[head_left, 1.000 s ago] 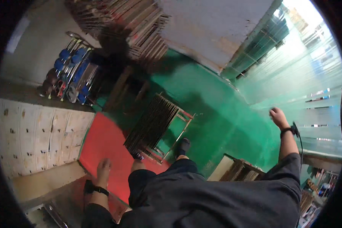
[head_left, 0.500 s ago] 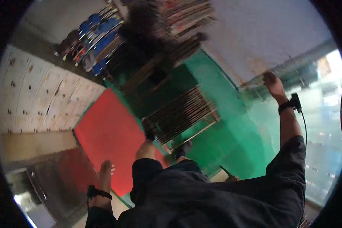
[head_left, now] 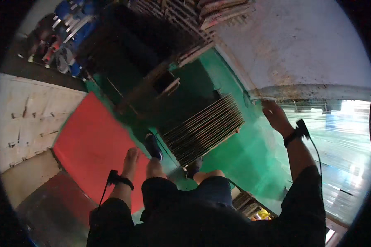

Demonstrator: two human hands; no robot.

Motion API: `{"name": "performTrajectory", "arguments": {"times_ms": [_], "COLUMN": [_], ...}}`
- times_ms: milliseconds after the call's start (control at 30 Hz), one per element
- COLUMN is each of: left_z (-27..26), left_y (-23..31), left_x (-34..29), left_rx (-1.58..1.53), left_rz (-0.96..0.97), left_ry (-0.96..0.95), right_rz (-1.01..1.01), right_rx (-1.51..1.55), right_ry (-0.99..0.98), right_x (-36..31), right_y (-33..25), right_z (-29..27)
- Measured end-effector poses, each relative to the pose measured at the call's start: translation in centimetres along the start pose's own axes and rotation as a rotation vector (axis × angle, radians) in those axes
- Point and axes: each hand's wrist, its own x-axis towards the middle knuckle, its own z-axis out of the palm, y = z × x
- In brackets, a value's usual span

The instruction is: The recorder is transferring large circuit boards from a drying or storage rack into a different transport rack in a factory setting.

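Note:
My left hand [head_left: 131, 159] hangs over the red floor, beside my left leg. Its fingers look loosely extended, and nothing shows in them. Out to the right, my right hand [head_left: 275, 116] is raised with its fingers loosely spread and slightly bent. It appears nearest to the lower edge of the pale wall [head_left: 292, 53] and a sheet of translucent ribbed panelling [head_left: 313, 136]; whether it touches either I cannot tell. Both wrists wear black bands with a small device and cable. In front of my feet stands a low slatted rack [head_left: 204, 129] with many thin parallel bars.
A red floor area [head_left: 95, 144] borders green floor [head_left: 239, 164]. Pale lockers or drawers [head_left: 33, 115] line the left. Blue and grey items [head_left: 70, 37] are piled at the far left, with stacked wooden frames [head_left: 224, 12] at the top. Another stack with yellow items [head_left: 261, 214] sits behind my right side.
The view has swung and moved forward; the slatted rack and ribbed panelling look sharper. My right hand appears lower and closer in, my left higher. My feet have shifted in a step.

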Motion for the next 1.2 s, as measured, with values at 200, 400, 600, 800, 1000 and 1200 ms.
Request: {"name": "performTrajectory", "arguments": {"times_ms": [200, 400, 600, 800, 1000, 1200], "left_z": [8.5, 9.0, 11.5, 16.8, 26.7, 39.5], "left_y": [-4.5, -17.9, -19.7, -11.7, -2.8, 9.2], "left_x": [9.1, 15.8, 13.4, 15.3, 22.0, 33.1], "left_rx": [-0.071, -0.346, -0.186, 0.036, 0.175, 0.227], "left_rz": [-0.267, -0.54, -0.606, -0.539, -0.274, 0.252], "left_ry": [-0.016, 0.077, 0.192, 0.118, 0.011, -0.019], "right_rz": [0.485, 0.602, 0.795, 0.699, 0.716, 0.838], "right_rx": [-0.187, -0.076, 1.168, 0.958, 1.024, 1.199], "right_ry": [-0.141, -0.356, 0.005, -0.115, 0.197, 0.33], "right_x": [-9.3, -4.2, 4.6, 5.9, 1.8, -4.1], "right_y": [20.1, 30.7, 41.4, 46.5, 50.1, 48.7], "right_z": [8.5, 22.9, 38.5, 45.3, 41.1, 40.8]}}
